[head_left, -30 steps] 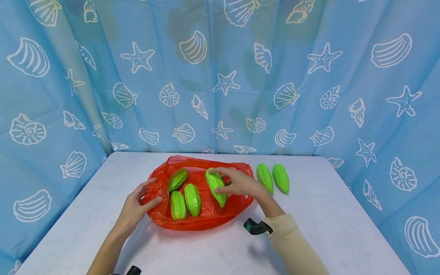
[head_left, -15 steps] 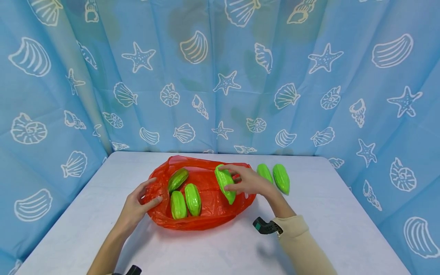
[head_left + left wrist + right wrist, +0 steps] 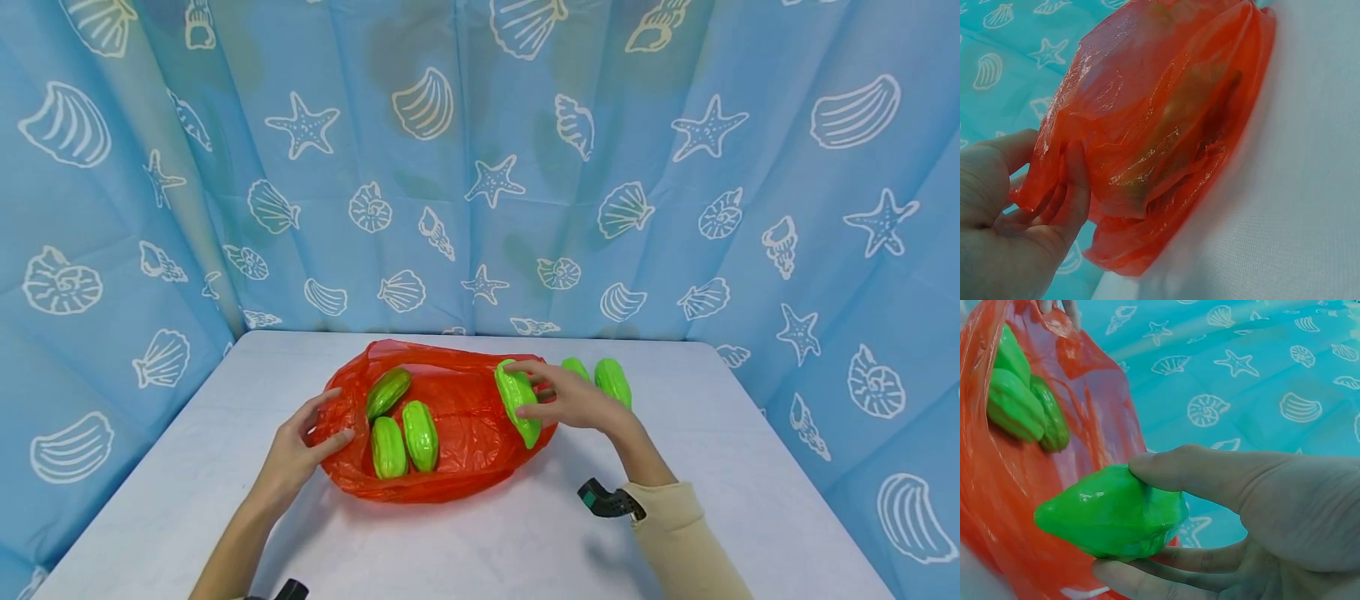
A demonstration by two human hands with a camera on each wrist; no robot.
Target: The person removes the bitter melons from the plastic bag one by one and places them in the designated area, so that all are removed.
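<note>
My right hand (image 3: 570, 398) holds a bright green, ridged bitter melon (image 3: 517, 402) with a pointed end, thumb on one side and fingers on the other. It is over the right end of an open red plastic bag (image 3: 465, 417). In the right wrist view the held bitter melon (image 3: 1113, 512) shows up close. At the bag's left end my left hand (image 3: 300, 442) grips the rim; in the left wrist view its fingers (image 3: 1075, 181) pinch the thin film. Inside the bag's left half lie two light green bitter melons (image 3: 421, 435) and a darker one (image 3: 388, 393).
Two more bitter melons (image 3: 613, 382) lie on the white table (image 3: 720, 467) beyond my right wrist, one partly hidden by the hand. A blue curtain (image 3: 480, 208) with white shells and starfish stands behind and at both sides of the table.
My right hand has moved right with the bitter melon, from over the bag's right half to its right end. It now covers part of the two outside. The left hand has stayed in place.
</note>
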